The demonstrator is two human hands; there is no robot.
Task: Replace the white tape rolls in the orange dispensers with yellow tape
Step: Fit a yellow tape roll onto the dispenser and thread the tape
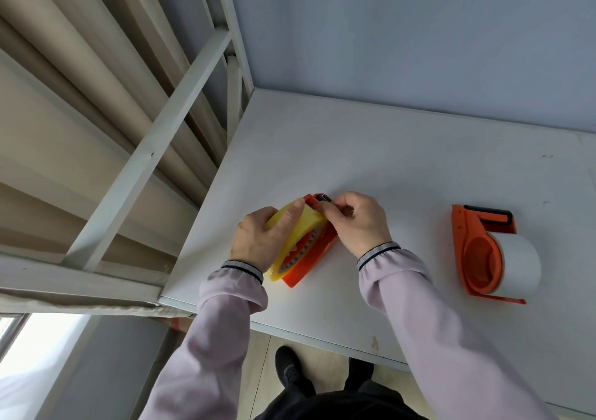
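An orange dispenser [310, 263] with a yellow tape roll [301, 231] mounted in it lies near the table's left edge. My left hand [263, 237] wraps over the yellow roll and holds it down. My right hand [353, 221] pinches the tape's loose end at the dispenser's toothed cutter, fingers closed. A second orange dispenser [474, 252] lies further right on the table, untouched, with a white tape roll [519, 263] in it.
The white table [403, 161] stands against a pale blue wall [403, 32]. A white metal frame [154, 148] with beige panels runs along its left side. My dark shoes [290, 371] show on the floor below the table's front edge.
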